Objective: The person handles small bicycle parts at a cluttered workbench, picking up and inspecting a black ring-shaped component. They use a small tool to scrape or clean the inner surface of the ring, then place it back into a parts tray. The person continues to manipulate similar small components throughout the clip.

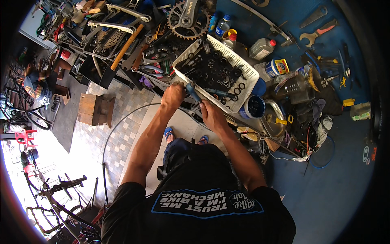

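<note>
My right hand (213,116) is closed around a short blue-grey tool with a rounded head (192,90), which looks like a small hammer. Its head points up and left, close against my left hand (173,96). That hand is a closed fist at the bench's front edge; what it grips is hidden. Just beyond both hands, a white perforated plastic basket (248,74) holds black rings, washers and small parts. A blue-handled tool (221,93) lies across its near side. A long thin dark cable (122,120) curves from behind my left forearm down toward the floor at left.
A blue tub (252,107) stands right of the basket, with bottles (262,49) and a cut plastic jug (294,87) beyond. A wooden-handled hammer (126,47) and a crankset (187,20) lie at back left. A wooden block (94,110) stands on the tiled floor; another person (38,83) sits far left.
</note>
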The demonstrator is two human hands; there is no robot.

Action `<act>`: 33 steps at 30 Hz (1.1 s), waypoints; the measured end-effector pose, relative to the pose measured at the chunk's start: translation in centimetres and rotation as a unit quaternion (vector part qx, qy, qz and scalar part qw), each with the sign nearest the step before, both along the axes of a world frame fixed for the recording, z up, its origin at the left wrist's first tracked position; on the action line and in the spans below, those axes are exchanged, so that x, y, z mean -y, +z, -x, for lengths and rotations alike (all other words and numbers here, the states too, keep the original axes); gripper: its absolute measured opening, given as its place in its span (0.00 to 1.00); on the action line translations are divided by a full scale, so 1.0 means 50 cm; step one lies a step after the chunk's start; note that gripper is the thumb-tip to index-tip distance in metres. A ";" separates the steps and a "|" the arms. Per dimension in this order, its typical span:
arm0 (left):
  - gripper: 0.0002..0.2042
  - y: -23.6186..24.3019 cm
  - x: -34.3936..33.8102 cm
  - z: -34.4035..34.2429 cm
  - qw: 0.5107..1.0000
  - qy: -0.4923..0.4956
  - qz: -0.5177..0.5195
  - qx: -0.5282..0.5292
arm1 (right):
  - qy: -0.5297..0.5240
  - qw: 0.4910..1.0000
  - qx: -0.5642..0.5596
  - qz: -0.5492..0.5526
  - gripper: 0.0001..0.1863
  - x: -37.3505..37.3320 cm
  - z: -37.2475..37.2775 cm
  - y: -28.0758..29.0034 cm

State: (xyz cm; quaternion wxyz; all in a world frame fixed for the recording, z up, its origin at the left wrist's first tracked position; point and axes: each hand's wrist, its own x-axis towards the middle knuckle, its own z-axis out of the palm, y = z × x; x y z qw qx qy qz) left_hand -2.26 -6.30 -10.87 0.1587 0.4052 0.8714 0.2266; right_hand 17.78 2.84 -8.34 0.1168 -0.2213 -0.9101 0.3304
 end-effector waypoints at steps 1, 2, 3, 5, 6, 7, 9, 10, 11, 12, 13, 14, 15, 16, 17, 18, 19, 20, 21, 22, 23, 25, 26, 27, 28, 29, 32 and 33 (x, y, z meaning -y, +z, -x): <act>0.08 -0.002 0.000 0.001 1.000 0.001 0.005 0.000 | -0.008 1.000 -0.019 0.002 0.14 0.002 0.000 0.001; 0.08 -0.003 -0.001 0.002 1.000 0.001 -0.001 0.002 | -0.016 0.999 -0.037 0.004 0.14 0.004 -0.001 0.004; 0.07 -0.005 -0.001 0.003 1.000 0.000 -0.006 0.004 | -0.025 0.998 -0.056 0.006 0.14 0.006 -0.001 0.007; 0.07 -0.007 0.001 0.004 1.000 0.000 -0.019 0.010 | -0.020 0.998 -0.056 -0.009 0.14 0.007 -0.001 0.022; 0.07 -0.008 0.002 0.005 1.000 0.000 -0.026 0.015 | -0.018 0.998 -0.055 -0.017 0.14 0.008 0.000 0.029; 0.07 -0.008 0.003 0.005 0.999 0.000 -0.033 0.020 | -0.014 0.998 -0.052 -0.032 0.14 0.009 0.000 0.028; 0.08 -0.007 0.001 0.004 0.999 0.005 -0.033 0.019 | -0.006 0.997 -0.044 -0.063 0.14 0.012 0.000 0.024; 0.08 -0.006 0.000 0.003 0.999 0.008 -0.033 0.019 | -0.001 0.997 -0.039 -0.067 0.14 0.011 -0.002 0.019; 0.08 -0.014 0.002 0.005 0.999 0.008 -0.037 0.017 | 0.006 0.997 -0.032 -0.071 0.14 0.010 -0.003 0.012; 0.08 -0.021 0.003 0.006 0.999 0.009 -0.040 0.015 | 0.014 0.997 -0.026 -0.075 0.14 0.009 -0.004 0.005; 0.08 -0.028 0.005 0.008 0.999 0.010 -0.044 0.013 | 0.013 0.996 -0.032 -0.083 0.14 0.009 -0.005 -0.002; 0.08 -0.028 0.006 0.008 0.998 0.010 -0.060 0.018 | 0.010 0.995 -0.037 -0.091 0.14 0.010 -0.006 -0.006; 0.08 -0.028 0.008 0.008 0.997 0.010 -0.076 0.023 | 0.006 0.994 -0.042 -0.099 0.14 0.009 -0.007 -0.009; 0.08 -0.028 0.009 0.007 0.995 0.011 -0.091 0.028 | 0.008 0.994 -0.036 -0.099 0.14 0.008 -0.008 -0.012; 0.08 -0.023 0.009 0.006 0.995 0.019 -0.092 0.036 | 0.010 0.995 -0.030 -0.098 0.14 0.006 -0.007 -0.011; 0.08 -0.018 0.009 0.005 0.994 0.027 -0.092 0.045 | 0.011 0.995 -0.024 -0.098 0.14 0.005 -0.007 -0.010; 0.09 -0.013 0.008 0.004 0.994 0.035 -0.092 0.053 | 0.010 0.995 -0.018 -0.096 0.14 0.005 -0.007 -0.008; 0.09 -0.011 0.010 0.003 0.993 0.040 -0.093 0.066 | 0.010 0.995 -0.013 -0.094 0.14 0.006 -0.008 -0.006; 0.09 -0.009 0.011 0.003 0.991 0.044 -0.095 0.079 | 0.010 0.996 -0.008 -0.093 0.14 0.006 -0.008 -0.004; 0.09 -0.007 0.011 0.003 0.990 0.048 -0.096 0.091 | 0.010 0.996 -0.004 -0.092 0.14 0.006 -0.007 -0.002; 0.09 -0.011 0.012 0.005 0.989 0.051 -0.097 0.099 | 0.011 0.996 0.000 -0.091 0.14 0.006 -0.006 -0.001; 0.09 -0.020 0.013 0.010 0.987 0.056 -0.099 0.113 | 0.012 0.996 -0.008 -0.091 0.15 0.007 -0.005 0.002; 0.09 -0.021 0.013 0.010 0.987 0.054 -0.103 0.114 | 0.011 0.995 -0.018 -0.093 0.15 0.008 -0.006 0.005; 0.09 -0.022 0.013 0.010 0.986 0.053 -0.106 0.114 | 0.011 0.995 -0.028 -0.094 0.15 0.009 -0.006 0.008; 0.09 -0.024 0.013 0.010 0.986 0.052 -0.110 0.115 | 0.007 0.994 -0.042 -0.098 0.15 0.009 -0.006 0.011; 0.09 -0.024 0.012 0.009 0.986 0.055 -0.106 0.114 | 0.002 0.993 -0.054 -0.101 0.14 0.010 -0.003 0.025; 0.09 -0.021 0.010 0.008 0.987 0.059 -0.103 0.111 | -0.007 0.988 -0.106 -0.116 0.14 0.017 0.007 0.075; 0.09 -0.021 0.010 0.008 0.987 0.058 -0.107 0.110 | -0.009 0.985 -0.126 -0.121 0.14 0.019 0.010 0.086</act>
